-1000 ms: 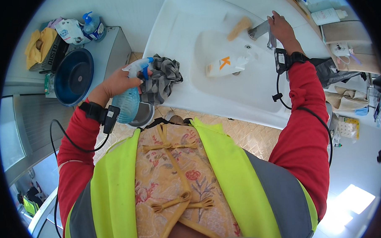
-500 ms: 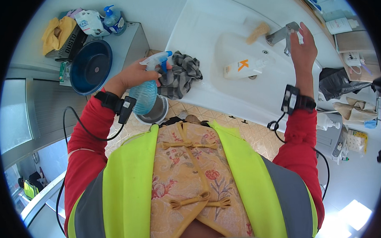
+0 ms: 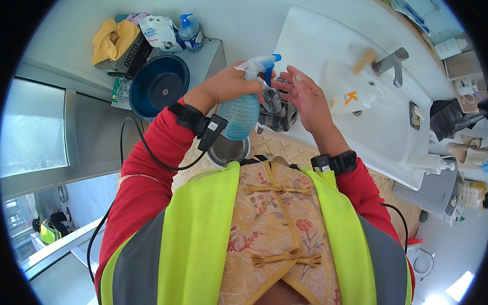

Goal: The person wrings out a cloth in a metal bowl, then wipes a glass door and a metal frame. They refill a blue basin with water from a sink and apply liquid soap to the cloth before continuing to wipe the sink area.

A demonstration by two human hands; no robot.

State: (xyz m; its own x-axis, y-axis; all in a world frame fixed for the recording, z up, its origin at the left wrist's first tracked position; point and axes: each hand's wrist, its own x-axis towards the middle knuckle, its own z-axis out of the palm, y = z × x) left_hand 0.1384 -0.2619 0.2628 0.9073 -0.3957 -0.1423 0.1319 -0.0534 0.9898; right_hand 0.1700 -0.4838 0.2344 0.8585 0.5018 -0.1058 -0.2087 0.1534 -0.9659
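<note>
My left hand (image 3: 224,88) is wrapped round the neck of a clear spray bottle (image 3: 239,116) with blue liquid and a white-and-blue trigger head. My right hand (image 3: 312,106) is raised just right of that trigger head, its fingers apart and holding nothing. Whether its fingertips touch the bottle I cannot tell. Behind both hands, a grey checked cloth (image 3: 279,114) hangs over the left edge of the white sink (image 3: 311,42), partly hidden by them. In the basin lies a white bottle (image 3: 368,100) with an orange mark, near a tan brush (image 3: 364,61) and the grey faucet (image 3: 391,63).
A dark blue basin (image 3: 145,97), a yellow cloth (image 3: 109,41) and a blue pump bottle (image 3: 190,35) stand on a cabinet at the left. A grey bucket (image 3: 229,152) is on the floor below my left hand. A soap dish (image 3: 414,115) sits on the sink's right rim.
My right hand has left the faucet and come left to beside the spray bottle's head. The spray bottle stays in my left hand. The view has shifted, so the sink appears further right.
</note>
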